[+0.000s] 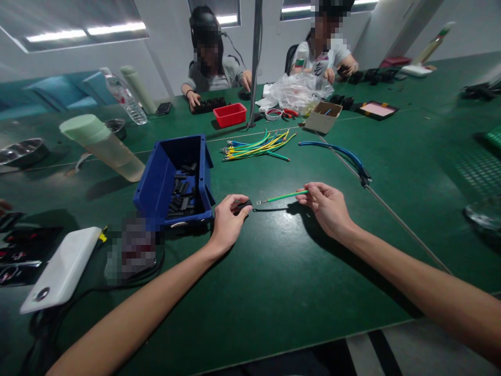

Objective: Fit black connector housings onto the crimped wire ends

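- The left forearm comes in from the lower left corner and slants up and inward; the left hand (pixel 229 222) is low over the tabletop (pixel 274 292), its fingers curled over toward the thumb.
- The left hand is nearly closed, with a small black piece (pixel 245 204) pinched between thumb and fingers, its end toward the wire.
- The right forearm reaches in from the lower right edge, angled up and to the left; the right hand (pixel 324 205) is raised above the surface, casting a shadow beneath it.
- The right hand grips the end of a green wire (pixel 285 197) between thumb and fingertips, the other fingers loosely bent.
- The wire runs nearly level between the two hands, its ring terminal (pixel 261 202) pointing left, near the black piece but apart from it.
- Just beside the left hand stands a blue bin (pixel 161 175) with more black pieces (pixel 182 198) inside.
- Beyond both hands lies a bundle of yellow, green and blue wires (pixel 258 149); curved blue wires (pixel 342 150) lie to its right.
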Demonstrator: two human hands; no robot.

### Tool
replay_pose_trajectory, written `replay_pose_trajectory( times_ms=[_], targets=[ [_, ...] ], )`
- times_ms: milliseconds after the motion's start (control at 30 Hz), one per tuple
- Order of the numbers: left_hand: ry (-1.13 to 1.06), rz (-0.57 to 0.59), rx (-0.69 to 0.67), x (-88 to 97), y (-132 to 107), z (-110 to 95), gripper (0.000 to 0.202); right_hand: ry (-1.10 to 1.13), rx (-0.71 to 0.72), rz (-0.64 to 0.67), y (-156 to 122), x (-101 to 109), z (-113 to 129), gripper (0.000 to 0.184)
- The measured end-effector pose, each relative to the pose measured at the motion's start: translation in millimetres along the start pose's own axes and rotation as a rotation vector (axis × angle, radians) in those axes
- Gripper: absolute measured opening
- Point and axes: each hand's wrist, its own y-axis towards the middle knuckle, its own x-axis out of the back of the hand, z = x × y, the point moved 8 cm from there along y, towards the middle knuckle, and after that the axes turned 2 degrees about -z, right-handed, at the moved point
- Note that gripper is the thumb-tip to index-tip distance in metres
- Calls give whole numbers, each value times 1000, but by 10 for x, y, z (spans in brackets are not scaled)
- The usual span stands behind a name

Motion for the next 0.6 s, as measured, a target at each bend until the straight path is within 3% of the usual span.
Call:
replay_pose_trajectory(
  times_ms=[433,600],
  targets=[
    [-16,19,51,-32,-6,40,14,-20,8,-16,37,14,-6,34],
    [35,23,9,-20,-4,1,14,-27,2,38,24,-40,7,34]
  ],
)
